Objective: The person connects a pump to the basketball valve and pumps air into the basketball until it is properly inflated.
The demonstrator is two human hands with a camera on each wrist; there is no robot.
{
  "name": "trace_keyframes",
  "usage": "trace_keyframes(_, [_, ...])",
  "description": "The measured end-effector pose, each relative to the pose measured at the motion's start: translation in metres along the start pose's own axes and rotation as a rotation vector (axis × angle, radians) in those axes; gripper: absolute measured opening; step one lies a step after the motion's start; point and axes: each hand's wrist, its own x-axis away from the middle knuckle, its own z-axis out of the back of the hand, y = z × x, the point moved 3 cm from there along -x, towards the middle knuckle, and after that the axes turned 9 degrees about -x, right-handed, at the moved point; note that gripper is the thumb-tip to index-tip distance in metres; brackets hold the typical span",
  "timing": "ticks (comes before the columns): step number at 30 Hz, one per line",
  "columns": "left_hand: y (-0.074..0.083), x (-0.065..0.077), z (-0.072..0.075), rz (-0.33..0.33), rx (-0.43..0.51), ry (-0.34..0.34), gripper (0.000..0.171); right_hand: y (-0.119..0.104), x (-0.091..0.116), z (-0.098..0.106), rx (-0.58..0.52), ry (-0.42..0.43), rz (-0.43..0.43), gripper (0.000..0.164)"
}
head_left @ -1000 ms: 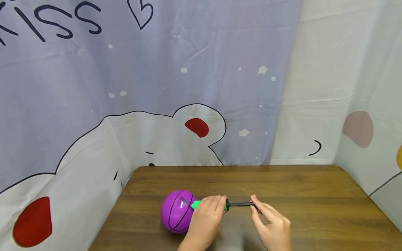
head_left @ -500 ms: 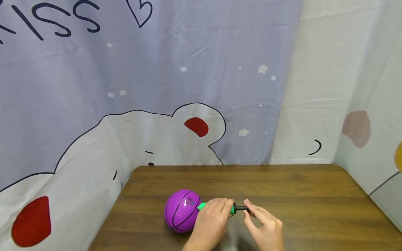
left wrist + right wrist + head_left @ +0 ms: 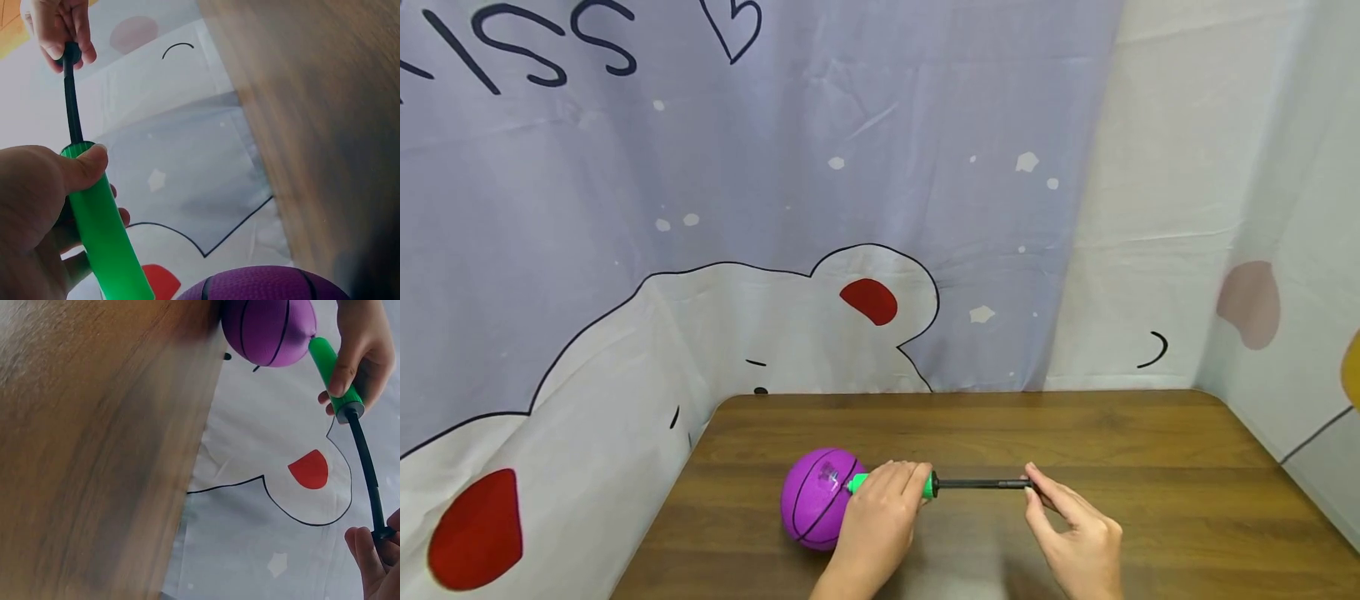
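A purple ball (image 3: 816,504) with black seam lines sits at the front left of the table. The green barrel of a hand pump (image 3: 112,237) points at it, its tip right at the ball's side. My left hand (image 3: 880,521) grips that barrel, thumb along it in the left wrist view. From the barrel's other end a long black rod (image 3: 977,483) stretches out to the right. My right hand (image 3: 1078,533) pinches the small black handle (image 3: 382,534) at the rod's end between thumb and fingers.
Under the hands lies a brown wood-grain table (image 3: 1150,450). A printed cloth (image 3: 985,208) with cartoon shapes hangs behind its far edge and along both sides.
The rod first slid into the barrel as my right hand came left, then was drawn far out to the right. Ball and left hand shifted slightly right, then back left.
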Motion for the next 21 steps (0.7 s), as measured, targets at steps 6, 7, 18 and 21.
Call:
trace_keyframes(6, [0.004, 0.0, 0.001, -0.008, -0.025, 0.041, 0.045, -0.005, 0.0, -0.004, -0.032, 0.01, -0.01, 0.038])
trace_keyframes(7, [0.006, -0.001, 0.002, -0.011, -0.029, 0.047, 0.045, -0.006, 0.0, -0.006, -0.042, 0.008, -0.01, 0.04])
trace_keyframes(18, [0.025, -0.007, 0.001, -0.044, -0.031, 0.04, 0.043, -0.02, 0.014, -0.036, -0.093, -0.071, -0.007, 0.039])
trace_keyframes(21, [0.028, -0.007, 0.0, -0.055, -0.03, 0.028, 0.043, -0.022, 0.018, -0.042, -0.117, -0.098, -0.006, 0.034])
